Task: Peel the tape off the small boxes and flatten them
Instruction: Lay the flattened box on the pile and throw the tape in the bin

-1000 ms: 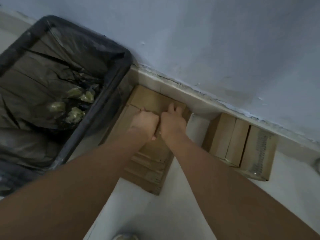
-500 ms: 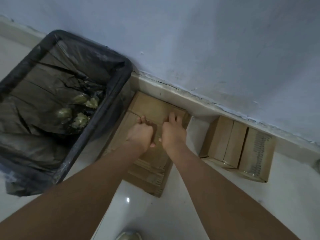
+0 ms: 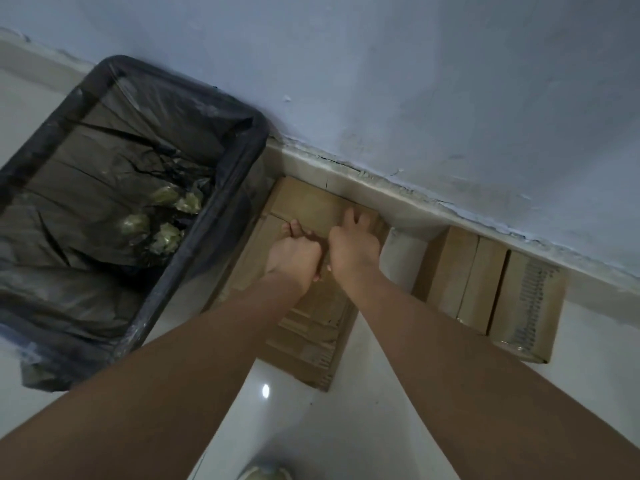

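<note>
A person's left hand (image 3: 294, 256) and right hand (image 3: 353, 244) press side by side on a stack of flattened cardboard boxes (image 3: 308, 317) lying on the white floor (image 3: 381, 410) against the wall's base, just beside a black-lined bin (image 3: 194, 258). Both hands' fingers reach forward over the top sheet; whether they grip anything cannot be told. Three unflattened small boxes (image 3: 485, 289) stand to the right along the wall.

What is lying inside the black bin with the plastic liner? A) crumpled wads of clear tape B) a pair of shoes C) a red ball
A: crumpled wads of clear tape lie on the liner inside the black bin, left of the flattened brown cardboard boxes.
</note>
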